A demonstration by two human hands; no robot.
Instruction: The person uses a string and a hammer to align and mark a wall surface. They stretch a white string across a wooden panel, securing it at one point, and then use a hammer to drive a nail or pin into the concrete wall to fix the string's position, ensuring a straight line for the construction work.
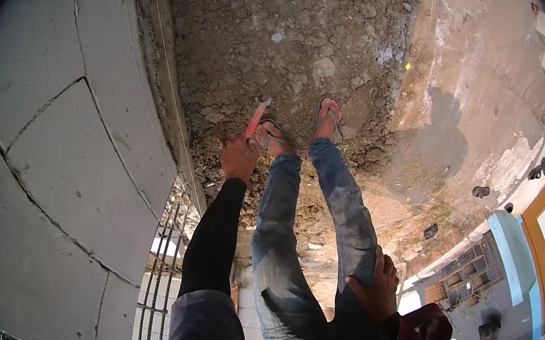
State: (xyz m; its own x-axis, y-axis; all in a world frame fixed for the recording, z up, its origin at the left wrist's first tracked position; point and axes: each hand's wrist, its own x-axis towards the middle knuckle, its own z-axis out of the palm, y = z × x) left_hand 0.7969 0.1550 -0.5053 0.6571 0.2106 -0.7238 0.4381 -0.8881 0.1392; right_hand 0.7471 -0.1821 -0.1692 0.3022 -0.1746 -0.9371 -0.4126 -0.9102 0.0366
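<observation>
one block wall [65, 163] already up, soil [283, 38] beside it looks lumpy and unfinished, with the left hand [239, 160] closed round a red tool [255, 121] near the left foot [277, 144] and the right hand [375, 290] spread on the right leg [346, 208].

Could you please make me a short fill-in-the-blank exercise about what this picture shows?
1. The left hand grips a tool with a handle coloured ____.
2. The right hand rests on the ____ leg of the jeans.
3. These jeans are ____ in colour.
4. The grey block wall stands on the person's ____ side.

Missing words: red; right; blue; left.
</observation>
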